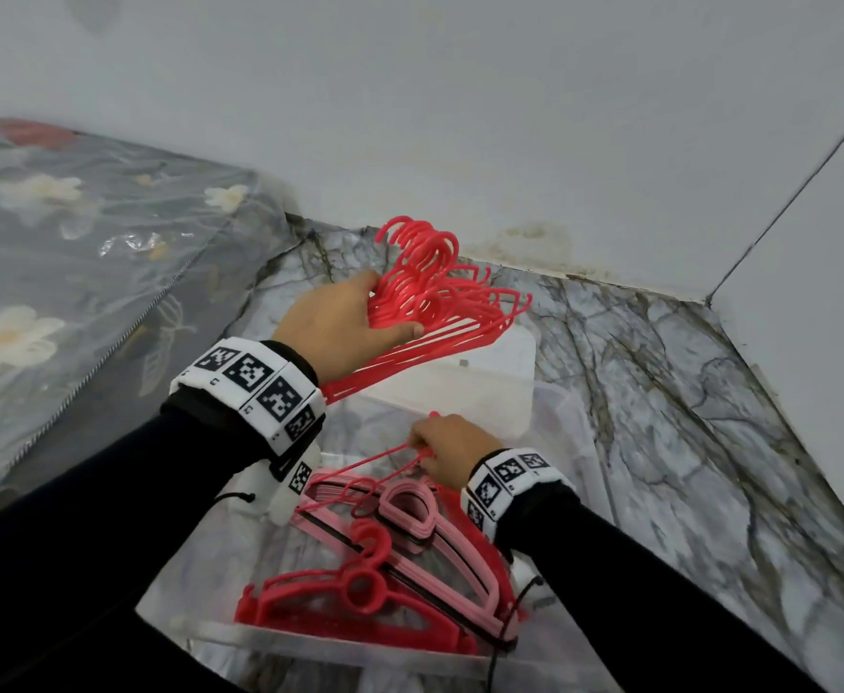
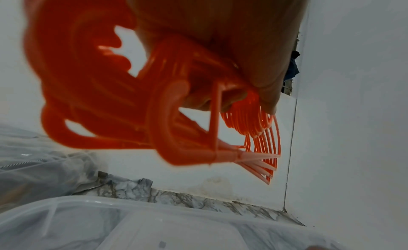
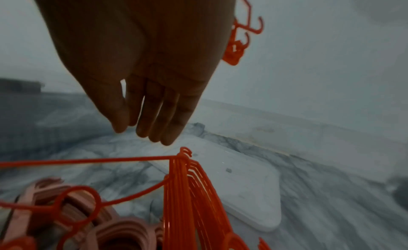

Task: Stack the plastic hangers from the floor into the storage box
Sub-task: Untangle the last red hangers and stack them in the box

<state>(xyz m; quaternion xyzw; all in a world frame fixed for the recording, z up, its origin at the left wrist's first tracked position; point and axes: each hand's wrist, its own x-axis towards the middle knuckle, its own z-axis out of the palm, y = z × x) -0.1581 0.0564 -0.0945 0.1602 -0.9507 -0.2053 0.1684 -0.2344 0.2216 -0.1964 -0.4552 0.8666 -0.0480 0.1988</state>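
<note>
My left hand [image 1: 377, 312] is raised over the floor and grips a fanned bundle of thin red hangers [image 1: 440, 297] just below their hooks; in the left wrist view the bundle [image 2: 99, 96] fills the frame under the palm. A clear storage box [image 1: 240, 637] sits below and holds pink hangers [image 1: 410, 512] and thick red hangers [image 1: 340, 592]. My right hand [image 1: 422, 450] hovers over the box's far end, fingers straight [image 3: 152, 128], just above the tip of a thin red hanger [image 3: 88, 160] lying across the stack. Nothing is held in it.
The box's clear lid [image 1: 500, 362] lies on the marble-patterned floor [image 1: 660, 392] beyond the box. A plastic-wrapped floral mattress [image 1: 60, 242] runs along the left. White walls meet in a corner at the far right [image 1: 707, 302].
</note>
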